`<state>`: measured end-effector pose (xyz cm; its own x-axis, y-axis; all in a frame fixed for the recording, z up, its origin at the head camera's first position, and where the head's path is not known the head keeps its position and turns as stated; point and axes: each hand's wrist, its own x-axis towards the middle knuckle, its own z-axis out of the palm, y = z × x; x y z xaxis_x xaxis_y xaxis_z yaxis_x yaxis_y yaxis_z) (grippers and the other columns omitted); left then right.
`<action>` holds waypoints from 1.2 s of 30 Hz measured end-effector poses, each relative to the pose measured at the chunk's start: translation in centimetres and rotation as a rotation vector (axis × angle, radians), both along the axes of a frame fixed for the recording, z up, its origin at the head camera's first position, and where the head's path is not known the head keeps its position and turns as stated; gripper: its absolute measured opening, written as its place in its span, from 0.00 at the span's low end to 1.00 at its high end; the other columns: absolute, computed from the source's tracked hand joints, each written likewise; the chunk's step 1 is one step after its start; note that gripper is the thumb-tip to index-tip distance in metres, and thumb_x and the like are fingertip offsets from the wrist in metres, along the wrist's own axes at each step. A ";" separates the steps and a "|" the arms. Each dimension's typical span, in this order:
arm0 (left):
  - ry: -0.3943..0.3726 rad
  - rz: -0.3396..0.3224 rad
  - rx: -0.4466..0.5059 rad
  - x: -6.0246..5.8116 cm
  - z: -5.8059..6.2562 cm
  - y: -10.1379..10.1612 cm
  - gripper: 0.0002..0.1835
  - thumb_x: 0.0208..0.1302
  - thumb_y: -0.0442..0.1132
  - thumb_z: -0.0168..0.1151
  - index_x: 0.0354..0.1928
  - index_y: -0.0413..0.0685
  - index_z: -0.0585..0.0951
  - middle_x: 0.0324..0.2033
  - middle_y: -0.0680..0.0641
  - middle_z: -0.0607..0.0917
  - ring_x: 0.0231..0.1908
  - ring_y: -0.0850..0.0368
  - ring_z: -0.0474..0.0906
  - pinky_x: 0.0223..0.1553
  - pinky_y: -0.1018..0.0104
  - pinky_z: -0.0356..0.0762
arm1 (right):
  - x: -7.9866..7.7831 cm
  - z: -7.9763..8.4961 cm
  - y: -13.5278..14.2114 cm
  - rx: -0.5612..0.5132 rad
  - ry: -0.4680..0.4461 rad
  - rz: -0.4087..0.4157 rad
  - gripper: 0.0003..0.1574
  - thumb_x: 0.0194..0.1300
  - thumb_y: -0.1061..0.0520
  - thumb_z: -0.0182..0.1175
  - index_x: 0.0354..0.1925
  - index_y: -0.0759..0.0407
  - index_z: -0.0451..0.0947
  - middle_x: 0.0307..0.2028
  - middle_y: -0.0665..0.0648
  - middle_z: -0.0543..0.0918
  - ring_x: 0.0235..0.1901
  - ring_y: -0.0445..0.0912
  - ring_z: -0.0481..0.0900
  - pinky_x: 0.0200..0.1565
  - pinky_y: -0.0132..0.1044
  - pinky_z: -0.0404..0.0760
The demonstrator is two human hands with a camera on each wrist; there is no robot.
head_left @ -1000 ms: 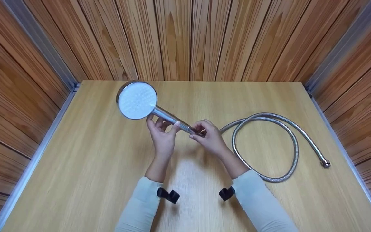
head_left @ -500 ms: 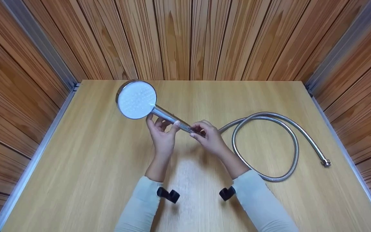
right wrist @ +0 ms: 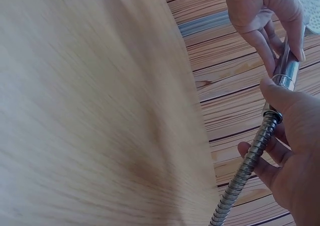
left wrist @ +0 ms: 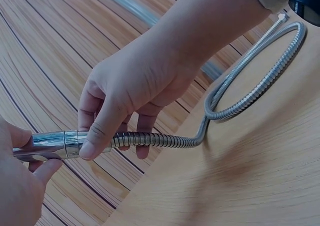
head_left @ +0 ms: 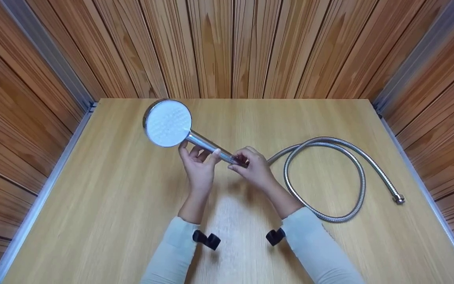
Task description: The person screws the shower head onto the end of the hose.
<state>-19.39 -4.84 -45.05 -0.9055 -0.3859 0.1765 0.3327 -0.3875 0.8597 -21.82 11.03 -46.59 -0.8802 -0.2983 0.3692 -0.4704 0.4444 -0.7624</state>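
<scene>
A chrome hand shower with a round white spray face [head_left: 168, 123] is held above the table, tilted with its handle end toward the lower right. My left hand [head_left: 200, 173] grips the handle [head_left: 203, 142] between thumb and fingers. At the handle's lower end, my right hand [head_left: 255, 170] pinches the chrome hose connector [left wrist: 73, 142], which sits in line against the handle. From there the ribbed metal shower hose [right wrist: 245, 171] runs past the right fingers. In the left wrist view the right thumb lies across the connector, hiding part of it.
The rest of the hose [head_left: 363, 181] lies looped on the wooden table [head_left: 112, 197] at right, its free-end nut [head_left: 398, 199] near the right edge. Wood-panelled walls [head_left: 215, 47] stand behind and on both sides. A black wrist camera [head_left: 207, 239] is strapped to each sleeve.
My right hand has shifted slightly left, its thumb farther along the connector toward the handle. My left hand and the hand shower stay nearly still.
</scene>
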 end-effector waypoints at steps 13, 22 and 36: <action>0.013 -0.035 -0.045 -0.2 0.6 -0.2 0.45 0.53 0.17 0.66 0.66 0.48 0.52 0.47 0.37 0.78 0.43 0.41 0.82 0.39 0.56 0.86 | 0.0 0.1 0.3 0.014 -0.023 0.090 0.09 0.60 0.60 0.68 0.40 0.61 0.81 0.33 0.51 0.77 0.33 0.43 0.75 0.35 0.35 0.79; -0.004 -0.058 -0.073 0.1 0.5 -0.4 0.44 0.54 0.18 0.65 0.66 0.48 0.52 0.50 0.34 0.77 0.46 0.37 0.81 0.43 0.54 0.85 | 0.1 -0.3 0.5 0.024 -0.046 0.119 0.11 0.63 0.58 0.66 0.43 0.61 0.82 0.36 0.52 0.78 0.35 0.45 0.75 0.37 0.38 0.79; 0.016 -0.061 -0.023 0.4 0.4 -0.5 0.42 0.56 0.20 0.65 0.67 0.47 0.54 0.47 0.37 0.77 0.44 0.42 0.82 0.43 0.52 0.84 | 0.1 -0.8 0.9 -0.061 -0.040 0.125 0.19 0.58 0.67 0.69 0.49 0.63 0.81 0.39 0.55 0.79 0.38 0.47 0.80 0.43 0.38 0.84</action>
<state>-19.00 -5.32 -44.60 -0.9242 -0.3258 0.1994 0.3231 -0.3881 0.8631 -21.68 11.98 -47.36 -0.8518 -0.3848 0.3555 -0.4881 0.3365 -0.8053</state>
